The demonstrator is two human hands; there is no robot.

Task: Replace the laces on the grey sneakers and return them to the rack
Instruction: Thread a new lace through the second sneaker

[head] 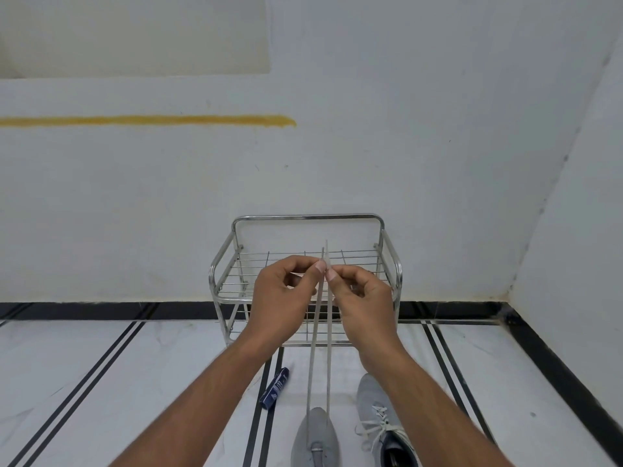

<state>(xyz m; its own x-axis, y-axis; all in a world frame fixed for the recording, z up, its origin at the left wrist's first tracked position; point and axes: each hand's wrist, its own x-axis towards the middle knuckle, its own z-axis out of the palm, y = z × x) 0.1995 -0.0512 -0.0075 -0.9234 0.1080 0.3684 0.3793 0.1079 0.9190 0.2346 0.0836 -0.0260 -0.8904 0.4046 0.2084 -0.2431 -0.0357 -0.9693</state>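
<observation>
Two grey sneakers stand on the floor at the bottom. The left sneaker (315, 436) has a white lace (312, 365) running up from it in two taut strands. My left hand (283, 298) pinches one strand near its tip, and my right hand (362, 298) pinches the other, both raised in front of the rack. The lace tips stick up side by side above my fingers. The right sneaker (377, 409) is laced, with loose white ends lying on the floor; my right forearm covers part of it.
A small chrome wire rack (391, 264) with two shelves stands against the white wall, its shelves bare. A dark blue packet (274, 387) lies on the tiled floor left of the sneakers. A side wall closes in at right.
</observation>
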